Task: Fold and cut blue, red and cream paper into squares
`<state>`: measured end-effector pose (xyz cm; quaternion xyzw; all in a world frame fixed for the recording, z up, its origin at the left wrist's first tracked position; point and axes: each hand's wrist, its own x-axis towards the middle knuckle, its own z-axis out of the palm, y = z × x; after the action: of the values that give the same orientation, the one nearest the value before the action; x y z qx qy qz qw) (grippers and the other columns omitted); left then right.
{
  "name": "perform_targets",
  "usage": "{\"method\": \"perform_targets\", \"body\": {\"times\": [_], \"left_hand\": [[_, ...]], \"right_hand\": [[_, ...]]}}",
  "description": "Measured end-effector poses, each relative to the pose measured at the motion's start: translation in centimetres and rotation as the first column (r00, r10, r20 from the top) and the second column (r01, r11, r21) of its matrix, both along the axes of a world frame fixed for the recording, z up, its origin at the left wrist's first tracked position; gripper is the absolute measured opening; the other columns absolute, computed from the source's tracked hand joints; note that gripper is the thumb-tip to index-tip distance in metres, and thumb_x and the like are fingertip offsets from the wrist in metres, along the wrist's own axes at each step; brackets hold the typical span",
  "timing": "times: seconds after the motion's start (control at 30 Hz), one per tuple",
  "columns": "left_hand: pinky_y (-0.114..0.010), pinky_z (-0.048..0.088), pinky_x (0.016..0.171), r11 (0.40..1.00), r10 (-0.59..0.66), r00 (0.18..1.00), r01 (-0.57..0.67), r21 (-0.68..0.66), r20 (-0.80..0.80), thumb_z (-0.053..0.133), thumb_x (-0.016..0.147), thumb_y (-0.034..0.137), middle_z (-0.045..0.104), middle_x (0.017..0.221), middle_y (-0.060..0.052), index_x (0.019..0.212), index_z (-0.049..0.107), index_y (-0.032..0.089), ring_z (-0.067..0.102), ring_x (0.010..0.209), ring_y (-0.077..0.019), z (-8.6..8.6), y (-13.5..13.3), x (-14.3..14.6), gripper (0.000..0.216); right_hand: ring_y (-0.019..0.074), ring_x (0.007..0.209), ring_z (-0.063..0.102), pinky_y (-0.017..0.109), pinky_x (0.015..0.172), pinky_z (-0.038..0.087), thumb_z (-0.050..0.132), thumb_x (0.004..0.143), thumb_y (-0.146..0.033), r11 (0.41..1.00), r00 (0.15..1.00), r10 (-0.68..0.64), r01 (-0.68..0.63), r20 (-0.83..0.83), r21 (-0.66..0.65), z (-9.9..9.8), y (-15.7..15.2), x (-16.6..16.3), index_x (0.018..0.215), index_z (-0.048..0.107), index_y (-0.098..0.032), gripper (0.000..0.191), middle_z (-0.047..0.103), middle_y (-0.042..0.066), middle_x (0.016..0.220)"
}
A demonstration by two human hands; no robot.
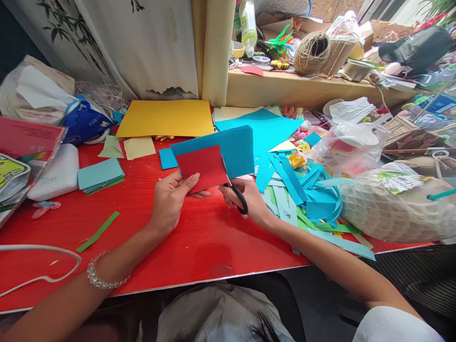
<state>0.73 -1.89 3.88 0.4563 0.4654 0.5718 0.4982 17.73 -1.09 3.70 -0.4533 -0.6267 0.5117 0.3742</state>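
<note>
My left hand (174, 194) pinches a red paper rectangle (201, 166) together with blue paper (237, 152) behind it, thumb in front and fingers underneath. The blue paper reaches past the red along the top and right. Black-handled scissors (239, 199) are in my right hand (251, 202), its fingers around the handles. Their blades point up along the red rectangle's right edge, against the blue paper. How far the blades are apart is hard to make out. Both hands are raised a little above the red table (199, 251).
Blue and green paper strips (288, 190) heap at the right. A yellow sheet (166, 118) and a large blue sheet (260, 128) lie behind. At left are a stack of light-blue cards (100, 175) and a green strip (98, 232). A netted bag (388, 209) stands far right.
</note>
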Motion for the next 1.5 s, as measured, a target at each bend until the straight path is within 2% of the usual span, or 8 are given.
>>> {"method": "perform_targets", "body": {"times": [0.2, 0.37, 0.57, 0.8, 1.03, 1.23, 1.37, 1.5], "left_hand": [[-0.025, 0.055, 0.054, 1.0, 0.017, 1.0, -0.017, -0.004, -0.006, 0.066, 0.074, 0.029, 0.069, 0.069, -0.001, 0.082, 0.066, 0.014, 0.067, 0.056, -0.0176, 0.0, -0.1, 0.0, 0.017], [-0.025, 0.053, 0.051, 1.0, -0.026, 1.0, 0.026, -0.014, -0.004, 0.065, 0.075, 0.03, 0.072, 0.08, -0.003, 0.087, 0.066, 0.014, 0.068, 0.057, -0.0174, 0.0, -0.1, 0.0, 0.019], [-0.025, 0.054, 0.053, 1.0, -0.014, 1.0, 0.014, -0.023, 0.005, 0.066, 0.074, 0.029, 0.071, 0.076, -0.003, 0.081, 0.066, 0.013, 0.067, 0.057, -0.0169, -0.1, -0.1, 0.1, 0.018], [-0.026, 0.054, 0.055, 0.999, -0.019, 1.0, 0.019, -0.036, -0.012, 0.067, 0.074, 0.031, 0.072, 0.079, -0.004, 0.084, 0.065, 0.013, 0.067, 0.057, -0.0172, -0.2, -0.1, 0.1, 0.021], [-0.028, 0.055, 0.057, 0.999, -0.008, 1.0, 0.008, -0.048, -0.011, 0.068, 0.072, 0.032, 0.072, 0.083, -0.005, 0.084, 0.066, 0.013, 0.067, 0.058, -0.0179, -0.2, -0.2, 0.3, 0.023], [-0.026, 0.055, 0.055, 0.998, -0.011, 1.0, 0.011, -0.058, 0.013, 0.068, 0.072, 0.031, 0.071, 0.078, -0.004, 0.083, 0.066, 0.013, 0.066, 0.055, -0.0161, -0.2, -0.2, 0.3, 0.021], [-0.02, 0.053, 0.052, 0.993, 0.006, 0.998, 0.001, -0.122, 0.06, 0.069, 0.071, 0.028, 0.07, 0.073, -0.002, 0.079, 0.066, 0.013, 0.065, 0.054, -0.0125, -0.2, 0.5, -0.2, 0.018], [-0.016, 0.052, 0.051, 0.985, 0.086, 0.987, -0.064, -0.162, 0.133, 0.072, 0.066, 0.021, 0.065, 0.063, 0.001, 0.071, 0.064, 0.012, 0.065, 0.054, -0.0104, -0.1, 1.5, -1.2, 0.013]], "right_hand": [[0.01, 0.05, 0.049, 0.022, 0.049, 0.038, 0.051, 0.077, -0.025, 1.0, 1.0, 0.004, -0.005, -0.024, -0.019, -0.2, 0.0, 0.0, 0.064, 0.053, -0.016, 0.016, 0.05, -0.002, 0.054], [0.01, 0.051, 0.05, 0.022, 0.05, 0.036, 0.054, 0.075, -0.027, 0.998, 0.999, 0.02, -0.017, 0.041, -0.064, 0.2, 0.1, 0.2, 0.06, 0.052, -0.016, 0.019, 0.051, -0.001, 0.054], [0.0089, 0.048, 0.047, 0.023, 0.05, 0.036, 0.05, 0.075, -0.022, 1.0, 0.999, -0.013, 0.014, 0.046, -0.023, 0.3, -0.2, 0.2, 0.055, 0.049, -0.016, 0.021, 0.048, -0.002, 0.051], [0.0089, 0.05, 0.047, 0.022, 0.049, 0.034, 0.052, 0.074, -0.025, 0.996, 0.999, 0.022, -0.019, 0.032, -0.082, 0.3, 0.1, 0.1, 0.057, 0.05, -0.016, 0.02, 0.05, -0.001, 0.054], [0.0074, 0.047, 0.041, 0.022, 0.046, 0.03, 0.05, 0.072, -0.019, 0.999, 1.0, 0.008, -0.008, 0.006, -0.043, 0.0, 0.1, 0.4, 0.053, 0.046, -0.017, 0.019, 0.045, -0.004, 0.05], [0.0079, 0.048, 0.045, 0.022, 0.045, 0.032, 0.052, 0.075, -0.026, 0.999, 1.0, -0.023, 0.023, 0.02, -0.04, 0.0, 0.0, 0.1, 0.053, 0.048, -0.016, 0.024, 0.049, -0.002, 0.051], [0.0084, 0.051, 0.05, 0.021, 0.049, 0.036, 0.054, 0.077, -0.031, 0.985, 0.994, 0.111, -0.108, 0.019, -0.134, -0.2, 0.9, 0.3, 0.059, 0.056, -0.013, 0.025, 0.057, 0.001, 0.057], [0.0088, 0.049, 0.051, 0.021, 0.045, 0.034, 0.053, 0.079, -0.043, 0.899, 0.932, 0.359, -0.332, 0.046, -0.284, 0.0, 2.2, 1.7, 0.062, 0.061, -0.011, 0.037, 0.061, 0.004, 0.059]]}}
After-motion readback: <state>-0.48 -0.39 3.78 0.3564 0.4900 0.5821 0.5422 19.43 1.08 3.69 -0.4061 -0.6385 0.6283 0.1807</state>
